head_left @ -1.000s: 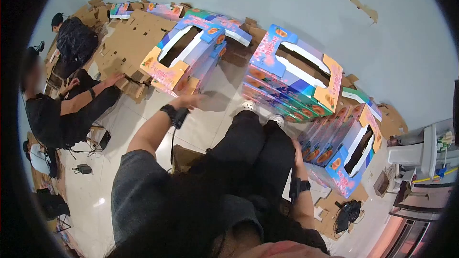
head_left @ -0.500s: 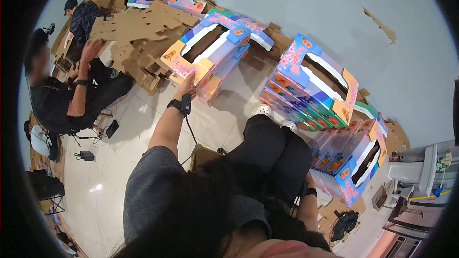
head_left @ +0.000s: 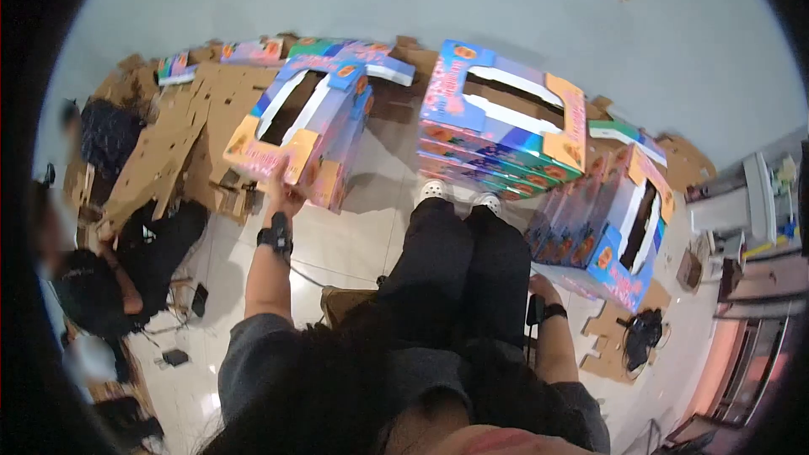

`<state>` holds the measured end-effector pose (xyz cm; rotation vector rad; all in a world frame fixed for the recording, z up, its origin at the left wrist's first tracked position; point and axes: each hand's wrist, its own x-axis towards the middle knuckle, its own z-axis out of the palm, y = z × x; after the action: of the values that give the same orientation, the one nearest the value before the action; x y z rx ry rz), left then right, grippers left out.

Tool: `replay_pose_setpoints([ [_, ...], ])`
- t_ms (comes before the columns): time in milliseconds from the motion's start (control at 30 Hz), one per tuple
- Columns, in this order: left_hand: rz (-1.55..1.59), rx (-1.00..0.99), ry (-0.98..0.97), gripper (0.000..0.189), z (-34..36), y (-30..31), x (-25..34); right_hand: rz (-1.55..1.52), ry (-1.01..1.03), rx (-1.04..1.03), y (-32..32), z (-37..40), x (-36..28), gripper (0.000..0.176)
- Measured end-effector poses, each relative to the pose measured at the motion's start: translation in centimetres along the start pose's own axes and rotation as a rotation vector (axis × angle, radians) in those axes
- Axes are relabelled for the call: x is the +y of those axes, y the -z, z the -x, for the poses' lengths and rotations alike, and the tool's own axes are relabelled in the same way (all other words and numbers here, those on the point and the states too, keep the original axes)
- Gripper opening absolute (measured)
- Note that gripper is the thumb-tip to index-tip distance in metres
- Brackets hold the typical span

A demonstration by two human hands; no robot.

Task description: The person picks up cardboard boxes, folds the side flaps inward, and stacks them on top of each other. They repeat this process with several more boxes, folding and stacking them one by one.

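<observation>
My left hand [head_left: 286,192] is at the near orange end of a printed cardboard box [head_left: 244,152] with a wide opening in its top. Its fingers are apart and touch the box's corner; they do not wrap round it. This box stands on another at my left. My right hand [head_left: 543,288] hangs low between my thigh and the right-hand row of boxes [head_left: 608,265]; blur hides its fingers. In front of my feet stands a tall stack of the same blue, pink and orange boxes [head_left: 451,105].
Flattened brown cardboard [head_left: 168,164] is piled at the left, where a person in black [head_left: 93,286] sits. More printed boxes [head_left: 253,52] line the wall. A black bag [head_left: 643,337] lies on cardboard at the right. A sink [head_left: 758,202] stands beyond.
The view has turned and shifted, so the boxes appear further left. My left hand stays at the same box's corner. The person at the left has lowered a raised hand.
</observation>
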<state>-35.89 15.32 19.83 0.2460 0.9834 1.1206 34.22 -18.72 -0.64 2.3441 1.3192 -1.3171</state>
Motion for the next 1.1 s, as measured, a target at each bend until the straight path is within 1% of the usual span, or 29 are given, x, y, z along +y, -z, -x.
replay_pose_setpoints([
  [33,0.022,-0.005,-0.004,0.059,1.8,-1.7,0.3,0.288,0.173,0.039,-2.4,-4.2,3.5,0.05],
  [67,0.044,-0.009,-0.01,0.058,4.2,-4.0,0.8,0.241,0.056,0.076,2.5,3.0,-5.2,0.05],
  [100,0.16,-0.027,0.0,0.053,6.4,-6.0,1.2,0.218,-0.004,0.096,1.8,2.1,-5.8,0.053],
  [133,0.183,-0.034,0.034,0.053,7.6,-6.8,1.6,0.186,-0.037,0.058,5.8,7.4,-11.3,0.055],
  [167,0.207,-0.039,0.068,0.053,8.7,-7.3,1.9,0.24,0.017,0.088,6.6,8.0,-12.6,0.057],
  [200,0.23,-0.038,0.102,0.053,9.9,-7.6,2.2,0.152,0.03,0.189,6.6,8.1,-13.0,0.058],
  [233,0.2,-0.044,0.098,0.054,11.2,-7.7,2.4,0.182,0.014,0.156,8.4,10.5,-15.5,0.061],
  [267,0.167,-0.052,0.09,0.055,12.5,-8.0,2.7,0.15,0.057,0.189,8.5,10.6,-15.6,0.061],
  [300,0.134,-0.06,0.083,0.056,13.7,-8.2,3.0,0.187,0.026,0.215,9.7,12.7,-17.8,0.056],
  [333,0.1,-0.065,0.078,0.058,14.7,-8.1,3.0,0.254,0.014,0.239,9.4,11.6,-17.5,0.05],
  [367,0.051,-0.034,0.042,0.061,15.2,-7.3,3.0,0.231,0.103,0.286,9.5,11.9,-17.4,0.047],
  [467,-0.092,0.17,-0.079,0.062,18.9,-9.2,3.3,0.322,0.011,0.281,12.9,17.2,-22.2,0.042],
  [500,-0.106,-0.093,-0.123,0.06,18.4,-7.8,3.8,0.339,0.001,0.292,14.0,18.6,-23.4,0.04],
  [567,-0.142,-0.193,-0.211,0.058,19.7,-9.4,4.0,0.393,0.034,0.398,16.5,22.2,-25.7,0.037],
  [600,-0.157,-0.241,-0.251,0.056,20.7,-10.5,3.9,0.351,0.101,0.526,17.6,22.7,-26.1,0.035],
  [633,-0.195,-0.187,-0.25,0.048,22.8,-12.3,4.0,0.309,0.167,0.65,18.7,23.4,-26.6,0.033],
  [700,-0.207,-0.27,-0.237,0.047,23.8,-14.1,3.9,0.144,0.321,0.837,21.4,27.0,-28.6,0.038],
  [767,-0.249,-0.329,-0.237,0.048,24.1,-15.7,3.4,-0.095,0.478,0.889,23.5,27.7,-28.9,0.051],
  [867,-0.289,-0.335,-0.118,0.05,24.1,-17.3,1.8,-0.804,0.593,0.561,26.0,31.8,-29.5,0.067],
  [900,-0.31,-0.337,-0.134,0.053,24.3,-18.1,0.9,-0.856,0.624,0.459,26.2,32.1,-29.0,0.071],
  [967,-0.379,-0.427,-0.101,0.054,24.2,-18.7,-0.6,-0.951,0.681,0.25,26.8,33.0,-27.1,0.079],
  [1000,-0.428,-0.454,-0.084,0.053,24.5,-19.3,-1.5,-0.97,0.636,0.202,26.6,33.0,-25.9,0.08],
  [1033,-0.459,-0.489,-0.067,0.049,25.1,-19.9,-2.3,-0.99,0.589,0.151,25.5,32.7,-24.5,0.082],
  [1067,-0.458,-0.463,-0.009,0.044,23.6,-18.5,-3.2,-1.009,0.541,0.097,24.4,32.5,-23.0,0.083],
  [1100,-0.481,-0.473,0.01,0.043,22.7,-17.9,-4.0,-0.98,0.517,0.148,23.6,32.7,-21.5,0.082],
])
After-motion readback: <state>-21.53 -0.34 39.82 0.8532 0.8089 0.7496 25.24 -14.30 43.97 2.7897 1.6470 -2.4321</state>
